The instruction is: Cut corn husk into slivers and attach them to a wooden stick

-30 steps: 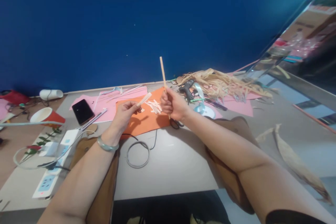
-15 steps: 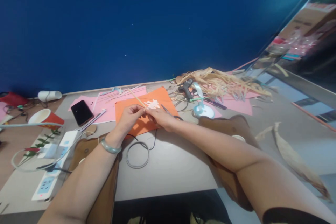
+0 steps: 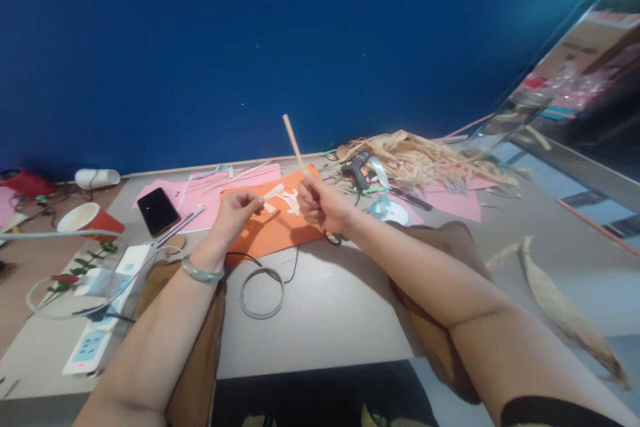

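Note:
Between the thumb and fingers of my left hand [image 3: 235,212], a white paper-like strip [image 3: 273,192] is pinched, its end pointing right. My right hand [image 3: 323,203] is a fist around a thin, pale wooden stick [image 3: 293,138], which rises tilted to the left against the blue wall. Between the hands, a small pile of white strips [image 3: 291,203] lies on an orange sheet [image 3: 265,240]. Dark scissor handles [image 3: 333,238] show just below my right hand; the blades are hidden behind it.
A black phone [image 3: 157,212] and an orange paper cup [image 3: 107,225] stand left, by a white power strip [image 3: 107,320]. To the right are a glue gun [image 3: 358,172], a ribbon spool [image 3: 397,213] and dried husk strips [image 3: 400,150]. A coiled cable [image 3: 263,293] lies in front.
My hands have moved apart. The right hand has shifted right and raised the stick more upright. The left hand has moved slightly left, with the white strip now visible in its fingers.

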Tool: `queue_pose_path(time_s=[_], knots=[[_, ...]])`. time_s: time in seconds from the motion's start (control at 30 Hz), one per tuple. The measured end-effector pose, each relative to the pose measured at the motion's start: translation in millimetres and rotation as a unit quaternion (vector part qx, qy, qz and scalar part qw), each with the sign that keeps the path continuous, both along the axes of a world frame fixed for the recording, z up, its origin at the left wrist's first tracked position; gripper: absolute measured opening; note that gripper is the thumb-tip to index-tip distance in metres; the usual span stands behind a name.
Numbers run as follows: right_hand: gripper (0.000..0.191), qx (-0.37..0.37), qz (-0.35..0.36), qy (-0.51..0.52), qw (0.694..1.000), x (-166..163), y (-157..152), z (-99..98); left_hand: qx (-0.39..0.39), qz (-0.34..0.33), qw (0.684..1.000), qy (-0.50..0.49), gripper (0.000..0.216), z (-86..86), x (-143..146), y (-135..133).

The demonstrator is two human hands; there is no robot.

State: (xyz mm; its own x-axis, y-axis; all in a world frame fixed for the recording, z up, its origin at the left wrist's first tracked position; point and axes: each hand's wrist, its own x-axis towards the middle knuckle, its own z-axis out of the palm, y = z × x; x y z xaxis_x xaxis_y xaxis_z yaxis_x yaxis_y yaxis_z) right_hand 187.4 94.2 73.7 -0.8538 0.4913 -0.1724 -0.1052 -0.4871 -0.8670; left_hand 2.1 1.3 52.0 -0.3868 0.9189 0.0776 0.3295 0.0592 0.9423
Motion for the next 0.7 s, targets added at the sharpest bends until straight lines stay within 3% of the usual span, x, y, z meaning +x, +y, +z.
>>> queue_pose_path(time_s=[0.07,0.17,0.3,0.43,0.57,0.7], knots=[[0.047,0.028,-0.048,-0.016,0.998,-0.6,3.9,-1.8,-0.059,0.022,0.997,0.051,0.019,-8.2,-7.3,2.6],[0.043,0.097,-0.101,-0.080,0.987,-3.6,7.1,-11.8,-0.134,0.046,0.969,0.204,0.016,-17.3,-13.6,5.9],[0.037,0.150,-0.115,-0.102,0.977,-6.5,7.4,-23.3,-0.211,0.080,0.894,0.387,0.023,-15.1,-12.2,6.7],[0.034,0.159,-0.121,-0.094,0.975,-5.6,7.2,-23.1,-0.278,0.104,0.829,0.474,0.025,-7.0,-8.4,4.0],[0.033,0.172,-0.121,-0.098,0.973,-5.2,6.5,-21.9,-0.259,0.110,0.816,0.505,0.031,-8.3,-4.5,3.2],[0.034,0.198,-0.118,-0.111,0.967,-6.3,4.2,-23.8,-0.159,0.028,0.841,0.517,0.031,-22.0,2.6,10.9]])
